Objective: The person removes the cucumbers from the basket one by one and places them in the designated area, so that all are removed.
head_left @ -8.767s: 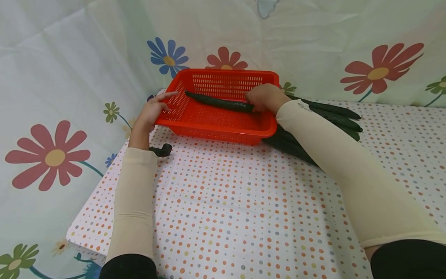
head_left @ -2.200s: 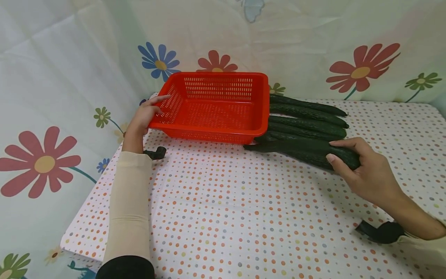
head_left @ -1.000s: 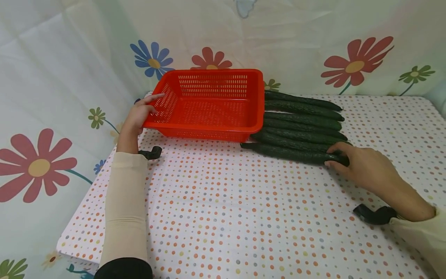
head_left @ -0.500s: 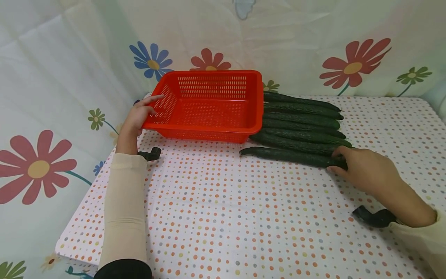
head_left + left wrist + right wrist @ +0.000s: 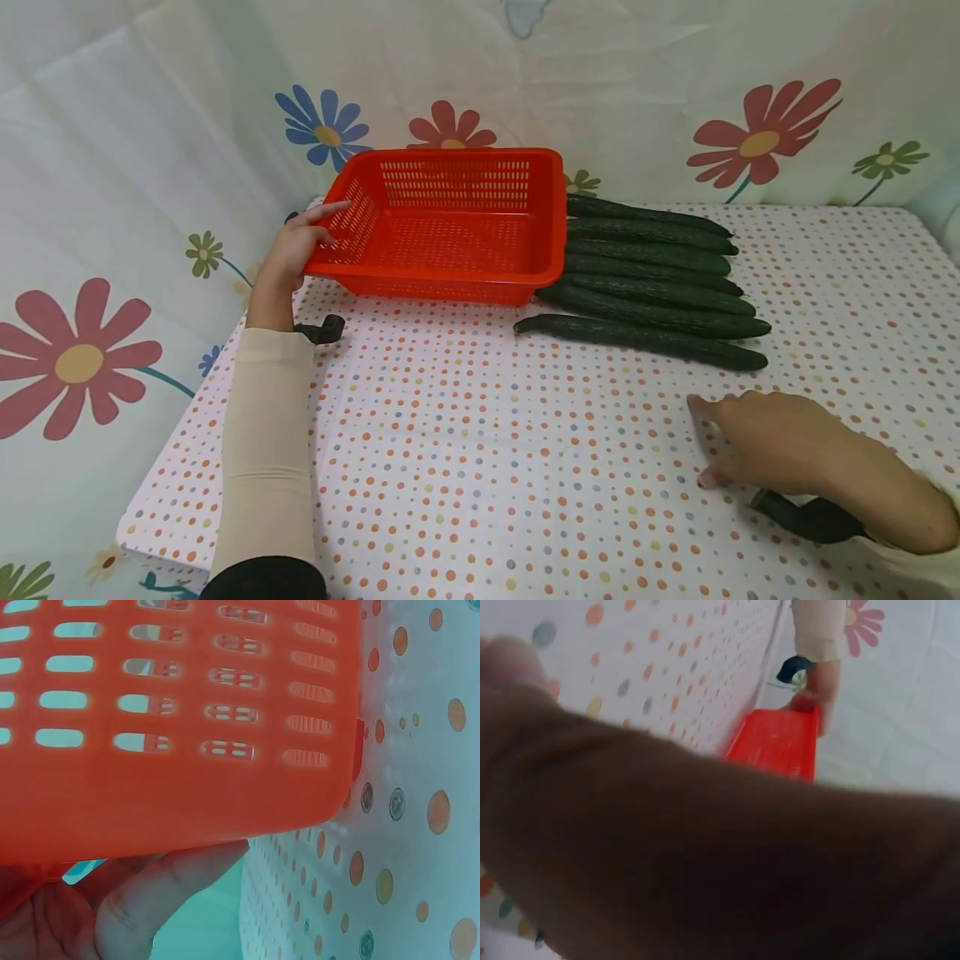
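My left hand [image 5: 291, 250] holds the left end of a red plastic basket [image 5: 442, 281] by its rim, fingers over the edge. The thumb [image 5: 169, 889] presses under that rim in the left wrist view. Nothing lies inside the basket. Right of it, several long dark green cucumbers [image 5: 652, 231] lie side by side, some with their left ends hidden behind the basket. The front cucumber [image 5: 645, 336] sits slightly apart from the others at its left end. Nearer me, my right hand [image 5: 772, 442] hovers over the cloth, thumb and fingers spread, holding nothing.
A dotted cloth [image 5: 465, 450] covers the table, whose left edge runs beside my left forearm. A flowered sheet [image 5: 615, 100] hangs behind and to the left. Black straps [image 5: 810, 517] are at both wrists.
The cucumber seen in the basket 8.8 seconds ago is out of it. My right hand has drawn the front cucumber slightly nearer, let go and moved back toward me. The left hand keeps its grip.
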`<action>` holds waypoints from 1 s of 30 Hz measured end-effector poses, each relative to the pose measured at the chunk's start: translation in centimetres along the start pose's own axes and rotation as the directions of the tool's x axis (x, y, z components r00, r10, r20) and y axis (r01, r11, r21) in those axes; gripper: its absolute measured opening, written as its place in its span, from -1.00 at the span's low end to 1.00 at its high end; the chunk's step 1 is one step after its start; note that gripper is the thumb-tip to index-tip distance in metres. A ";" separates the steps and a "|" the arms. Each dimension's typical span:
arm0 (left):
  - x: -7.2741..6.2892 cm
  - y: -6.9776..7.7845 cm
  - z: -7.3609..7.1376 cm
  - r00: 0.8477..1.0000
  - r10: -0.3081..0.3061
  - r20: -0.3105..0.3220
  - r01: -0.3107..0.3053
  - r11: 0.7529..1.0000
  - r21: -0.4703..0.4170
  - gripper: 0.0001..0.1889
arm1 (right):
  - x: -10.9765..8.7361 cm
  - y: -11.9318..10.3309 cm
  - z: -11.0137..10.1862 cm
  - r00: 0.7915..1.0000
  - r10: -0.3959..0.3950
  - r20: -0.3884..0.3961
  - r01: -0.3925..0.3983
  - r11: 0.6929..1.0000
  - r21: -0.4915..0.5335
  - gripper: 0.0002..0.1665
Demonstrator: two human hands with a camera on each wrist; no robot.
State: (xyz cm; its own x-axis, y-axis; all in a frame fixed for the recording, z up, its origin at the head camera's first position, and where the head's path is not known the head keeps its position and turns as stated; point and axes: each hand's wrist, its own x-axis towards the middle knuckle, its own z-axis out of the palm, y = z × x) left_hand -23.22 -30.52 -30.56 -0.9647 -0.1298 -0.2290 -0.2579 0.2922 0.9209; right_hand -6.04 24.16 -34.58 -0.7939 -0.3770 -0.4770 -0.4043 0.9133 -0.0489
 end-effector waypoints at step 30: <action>0.9 -1.0 -1.0 0.998 -0.015 0.060 0.010 0.996 0.088 -0.45 | 1.0 -1.8 0.5 0.997 -0.005 -0.072 -0.001 0.997 -0.078 -0.29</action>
State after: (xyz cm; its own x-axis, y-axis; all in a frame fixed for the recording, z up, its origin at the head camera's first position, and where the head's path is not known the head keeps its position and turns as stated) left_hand -23.80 -31.84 -31.33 -0.9621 -0.0769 -0.2617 -0.2712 0.3728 0.8874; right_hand -5.86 22.22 -35.34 -0.8226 -0.3912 -0.4127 -0.4377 0.8989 0.0204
